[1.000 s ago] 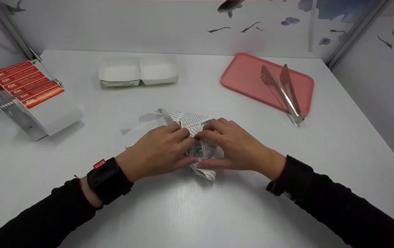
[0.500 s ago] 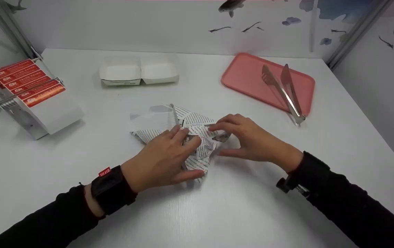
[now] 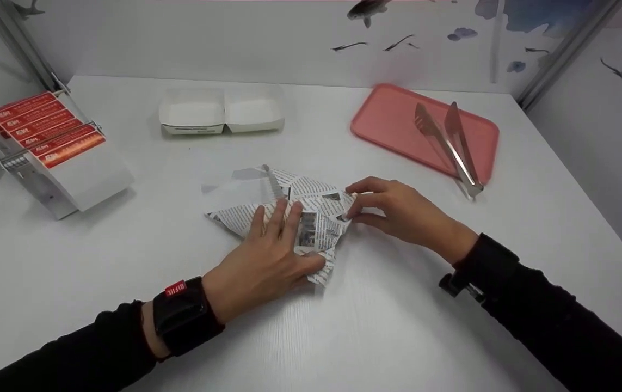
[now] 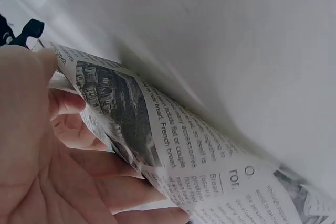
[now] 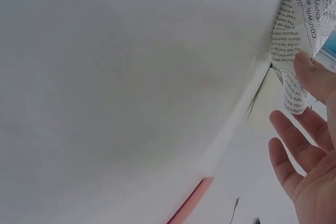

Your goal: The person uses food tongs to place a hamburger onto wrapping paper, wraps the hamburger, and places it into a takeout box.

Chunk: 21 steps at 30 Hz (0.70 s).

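A folded parcel of newsprint-patterned wrapping paper [image 3: 316, 218] lies at the middle of the table, with a thin whitish flap [image 3: 245, 188] spread out to its left. My left hand [image 3: 267, 267] rests on its left part with straight fingers; the left wrist view has the printed wrapping paper [image 4: 163, 135] beside these fingers. At the right edge, my right hand [image 3: 398, 209] pinches a corner of the paper. In the right wrist view the thumb [image 5: 310, 72] lies on the printed side, and the fingers [image 5: 294, 135] are beyond the edge. Whatever is inside the wrapping is hidden.
An opened white clamshell box [image 3: 223, 111] stands at the back. Metal tongs [image 3: 452, 152] lie across a pink tray [image 3: 387, 133] at back right. On the left, a rack [image 3: 44, 179] holds several red-and-white paper packets [image 3: 55, 130]. Walls border the table behind and at the sides.
My hands have parted from over the parcel. The left has slid down and left with its fingers straightened; the right has moved to the right edge. More of the wrapping paper shows.
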Motion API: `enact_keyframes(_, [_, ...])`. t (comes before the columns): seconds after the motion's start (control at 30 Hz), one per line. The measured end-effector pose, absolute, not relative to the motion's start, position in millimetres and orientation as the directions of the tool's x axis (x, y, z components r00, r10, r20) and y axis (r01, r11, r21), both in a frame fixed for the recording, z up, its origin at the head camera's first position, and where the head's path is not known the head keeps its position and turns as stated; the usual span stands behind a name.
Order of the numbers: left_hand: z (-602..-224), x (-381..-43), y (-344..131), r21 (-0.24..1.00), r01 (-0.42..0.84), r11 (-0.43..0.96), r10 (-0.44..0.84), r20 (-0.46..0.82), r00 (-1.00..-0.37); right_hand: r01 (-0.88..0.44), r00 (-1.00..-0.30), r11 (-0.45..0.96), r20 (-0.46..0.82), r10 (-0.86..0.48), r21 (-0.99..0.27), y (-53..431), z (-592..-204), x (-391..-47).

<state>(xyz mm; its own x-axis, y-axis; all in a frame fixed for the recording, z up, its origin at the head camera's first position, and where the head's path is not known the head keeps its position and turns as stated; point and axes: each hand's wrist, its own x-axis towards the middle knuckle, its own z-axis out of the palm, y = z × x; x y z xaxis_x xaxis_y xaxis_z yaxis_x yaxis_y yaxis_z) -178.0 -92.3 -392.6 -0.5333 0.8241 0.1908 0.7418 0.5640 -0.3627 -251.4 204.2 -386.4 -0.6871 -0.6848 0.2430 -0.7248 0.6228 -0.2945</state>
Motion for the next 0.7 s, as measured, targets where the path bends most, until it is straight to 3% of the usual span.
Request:
enact_keyframes(0.1, [-391.5,-177.2,-92.6,-0.393,0.736,0.552,0.83,0.171,-0.531,-0.708,-0.704,0.635,0.235,-0.67,-0.309,203.6,-384.5,-252.5])
enact_keyframes(0.47, [-387.2,-175.9,-94.6,-0.301,0.761,0.575,0.813,0.11,-0.571,-0.702,-0.712,0.636,0.288,-0.64,-0.321,204.9,-382.2,-259.9])
enact_keyframes(0.7, [-384.1,-180.1,-92.1,-0.296,0.753,0.587,0.809,0.172,-0.563,-0.786,-0.604,0.605,0.373,-0.704,-0.13,190.0,-380.5,-240.0])
